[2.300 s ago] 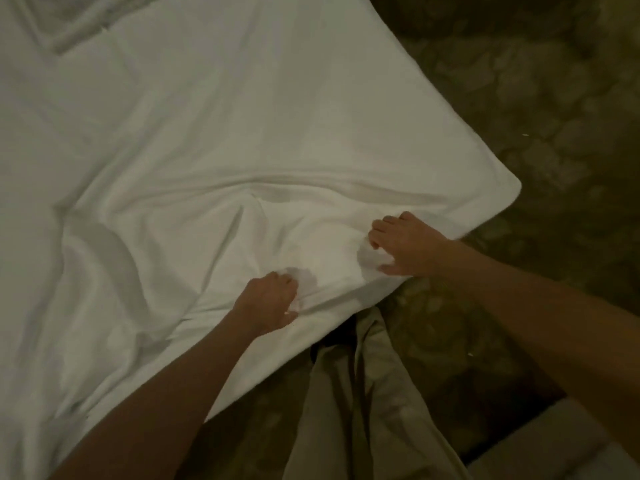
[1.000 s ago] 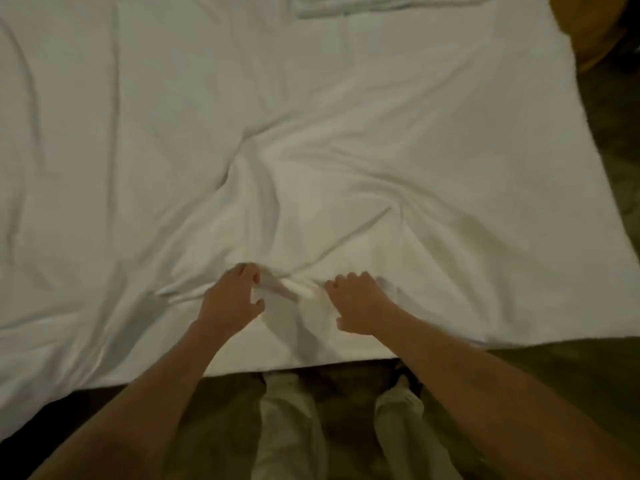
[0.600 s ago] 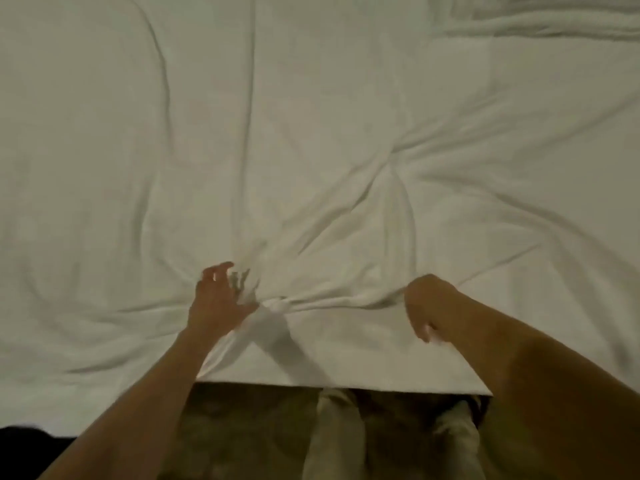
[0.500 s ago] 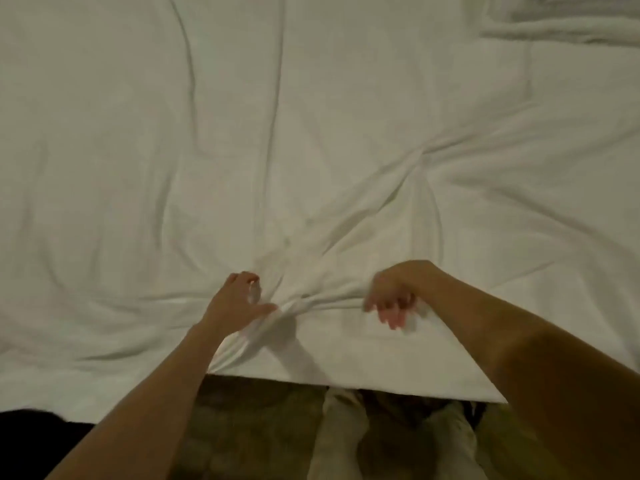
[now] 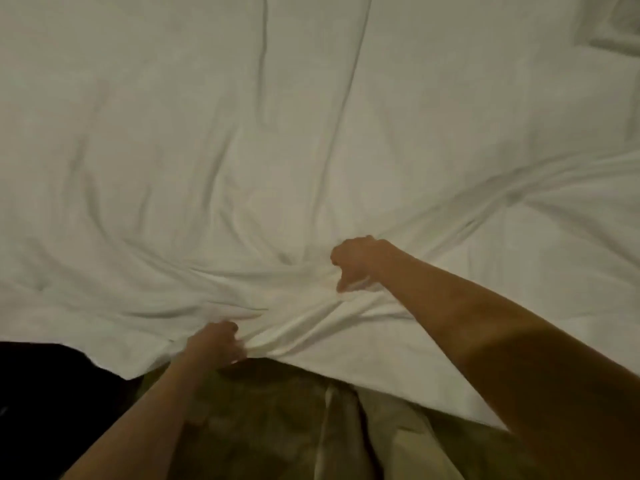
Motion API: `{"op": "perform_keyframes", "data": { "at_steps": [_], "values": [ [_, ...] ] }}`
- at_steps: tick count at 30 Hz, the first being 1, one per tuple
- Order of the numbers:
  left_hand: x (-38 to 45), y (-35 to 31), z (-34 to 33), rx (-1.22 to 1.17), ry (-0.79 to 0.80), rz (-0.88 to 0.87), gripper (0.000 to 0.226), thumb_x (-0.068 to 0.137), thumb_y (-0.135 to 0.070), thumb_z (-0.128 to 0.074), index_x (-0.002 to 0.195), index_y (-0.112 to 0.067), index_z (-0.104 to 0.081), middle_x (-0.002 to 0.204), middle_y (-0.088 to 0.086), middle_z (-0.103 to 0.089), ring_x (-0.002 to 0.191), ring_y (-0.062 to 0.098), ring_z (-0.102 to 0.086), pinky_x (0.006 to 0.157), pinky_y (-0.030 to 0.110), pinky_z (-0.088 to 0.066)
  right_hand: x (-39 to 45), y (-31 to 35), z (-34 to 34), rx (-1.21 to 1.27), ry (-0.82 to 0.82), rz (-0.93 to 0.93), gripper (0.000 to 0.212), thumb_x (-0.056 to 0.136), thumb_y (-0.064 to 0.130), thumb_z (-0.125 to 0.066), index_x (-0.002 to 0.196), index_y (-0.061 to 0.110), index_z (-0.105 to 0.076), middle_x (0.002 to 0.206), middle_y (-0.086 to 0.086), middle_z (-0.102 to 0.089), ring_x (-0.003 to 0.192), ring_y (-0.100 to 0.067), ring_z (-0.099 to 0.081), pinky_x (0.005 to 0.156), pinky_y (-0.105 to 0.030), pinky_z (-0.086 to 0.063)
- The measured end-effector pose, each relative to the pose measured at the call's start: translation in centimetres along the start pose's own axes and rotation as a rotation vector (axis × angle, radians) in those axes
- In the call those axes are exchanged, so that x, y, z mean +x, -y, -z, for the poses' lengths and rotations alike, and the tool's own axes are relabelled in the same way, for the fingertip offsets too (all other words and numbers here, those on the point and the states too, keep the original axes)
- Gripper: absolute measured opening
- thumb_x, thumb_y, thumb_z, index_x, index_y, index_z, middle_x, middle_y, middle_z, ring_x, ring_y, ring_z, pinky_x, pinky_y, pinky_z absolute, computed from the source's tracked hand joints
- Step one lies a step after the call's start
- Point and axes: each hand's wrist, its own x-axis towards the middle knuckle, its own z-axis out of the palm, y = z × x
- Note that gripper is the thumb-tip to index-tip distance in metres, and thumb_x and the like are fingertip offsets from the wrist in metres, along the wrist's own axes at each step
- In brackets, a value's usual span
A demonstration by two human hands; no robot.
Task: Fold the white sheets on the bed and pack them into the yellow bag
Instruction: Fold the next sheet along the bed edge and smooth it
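From the head view we see the white sheet (image 5: 277,150) filling most of the frame. Our left hand (image 5: 216,346) grips its bunched near edge at lower centre; our right hand (image 5: 355,259) clutches gathered folds further up, centre-right.

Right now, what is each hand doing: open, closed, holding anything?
Left hand: closed, gripping a bunch of the white sheet near its front edge.
Right hand: closed, fingers curled into a gathered fold of the same sheet.

Bed under a wrinkled white sheet (image 5: 242,150), a folded white cloth (image 5: 613,29) at its far-right corner.
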Motion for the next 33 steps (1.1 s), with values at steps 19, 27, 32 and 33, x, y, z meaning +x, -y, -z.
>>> {"op": "perform_keyframes", "data": {
  "at_steps": [19,27,32,33],
  "values": [
    [4.4,-5.1,32.0,-0.063,-0.777,-0.053,0.050,0.095,-0.034,-0.043,0.124,0.006,-0.053,0.131,0.031,-0.051,0.120,0.047,-0.047,0.099,0.047,-0.038,-0.4,-15.5,10.3,0.492,-0.130,-0.275,0.057,0.083,0.047,-0.068,0.122,0.008,-0.052,0.117,-0.007,-0.057,0.103,-0.026,-0.055,0.090,-0.036,-0.044],
    [10.2,-13.9,36.9,-0.049,-0.330,-0.183,0.099,0.058,-0.074,-0.066,0.137,-0.019,-0.042,0.141,0.012,-0.045,0.129,0.033,-0.043,0.109,0.049,-0.030,0.5,-21.4,12.4,0.804,-0.374,-0.417,0.060,0.082,0.057,-0.055,0.121,0.011,-0.049,0.111,-0.006,-0.054,0.098,-0.026,-0.055,0.085,-0.034,-0.043],
    [15.1,-18.5,36.3,-0.019,-0.256,-0.318,0.063,0.082,-0.070,-0.047,0.119,-0.021,-0.063,0.124,0.007,-0.059,0.110,0.030,-0.055,0.098,0.042,-0.042,1.9,-23.7,12.9,1.001,-0.457,-0.382,0.028,0.104,0.023,-0.031,0.117,0.009,-0.051,0.121,-0.012,-0.049,0.113,-0.029,-0.051,0.075,-0.019,-0.042],
    [15.7,-19.0,36.5,-0.028,-0.255,-0.339,0.050,0.088,-0.054,-0.054,0.116,-0.014,-0.064,0.115,0.010,-0.061,0.101,0.030,-0.058,0.084,0.034,-0.047,2.3,-24.5,13.2,0.959,-0.476,-0.395,0.025,0.103,0.018,-0.036,0.115,0.004,-0.054,0.116,-0.015,-0.051,0.106,-0.028,-0.052,0.063,-0.014,-0.040]
  ]
}}
